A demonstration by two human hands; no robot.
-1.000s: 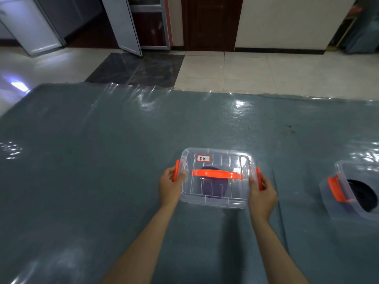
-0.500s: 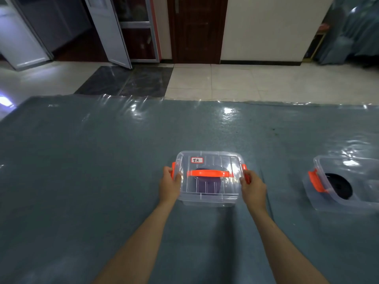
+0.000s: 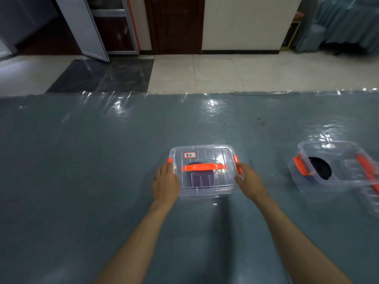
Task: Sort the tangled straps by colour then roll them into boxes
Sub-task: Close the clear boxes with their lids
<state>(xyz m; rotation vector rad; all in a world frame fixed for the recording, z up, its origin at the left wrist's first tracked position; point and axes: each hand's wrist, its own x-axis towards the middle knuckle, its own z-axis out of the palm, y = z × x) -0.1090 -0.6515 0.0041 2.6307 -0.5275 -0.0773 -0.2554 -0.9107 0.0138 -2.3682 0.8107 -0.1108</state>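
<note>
A clear lidded box (image 3: 213, 154) with an orange handle and a white label stands on the table in front of me. Through its lid shows a rolled purple strap (image 3: 202, 179). My left hand (image 3: 166, 184) lies against the box's left side, fingers straight and reaching up to the orange latch. My right hand (image 3: 249, 182) is at the right side, its fingers and thumb curled on the right orange latch. A second clear box (image 3: 303, 152) stands open to the right with a rolled black strap (image 3: 320, 168) inside.
The table (image 3: 82, 160) is covered in grey-blue cloth under shiny plastic film. The open box's loose lid (image 3: 367, 181) with an orange handle leans at its right side. Beyond the far table edge lie a tiled floor and doors.
The view has tilted up and the box now sits slightly farther from me. My left hand's grip has loosened to straight fingers against the side. The second box shows more fully.
</note>
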